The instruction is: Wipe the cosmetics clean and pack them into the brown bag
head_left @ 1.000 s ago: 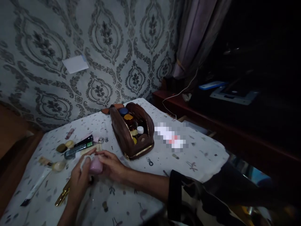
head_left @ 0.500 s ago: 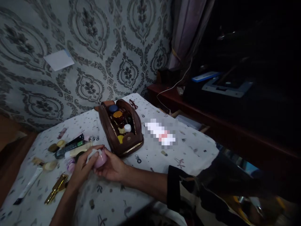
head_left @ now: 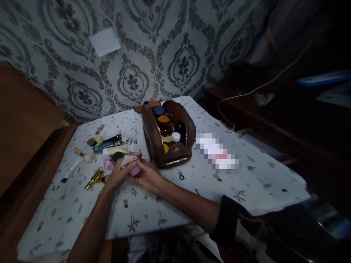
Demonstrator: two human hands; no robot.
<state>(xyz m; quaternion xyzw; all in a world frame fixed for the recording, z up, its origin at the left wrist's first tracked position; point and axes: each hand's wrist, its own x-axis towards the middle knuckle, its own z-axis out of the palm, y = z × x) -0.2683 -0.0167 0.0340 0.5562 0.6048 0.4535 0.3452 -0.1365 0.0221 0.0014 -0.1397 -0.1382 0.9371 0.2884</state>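
Pink jar [head_left: 135,170], smooth and rounded, between both hands above the desk [head_left: 148,217]: cupped in the right hand [head_left: 150,179], the left hand [head_left: 118,176] pinching crumpled white cloth [head_left: 127,160] against it, long axis hidden by fingers. Just beyond, nearer the right hand, gaping brown bag [head_left: 171,158], leather-looking, lengthwise toward the wall [head_left: 170,47]; leftward, glossy gold tube [head_left: 94,179].

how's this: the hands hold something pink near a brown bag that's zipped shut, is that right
Not zipped shut: the head view shows the brown bag standing open, with a blue lid and a white cap visible inside. The pink object is in the hands nearby.
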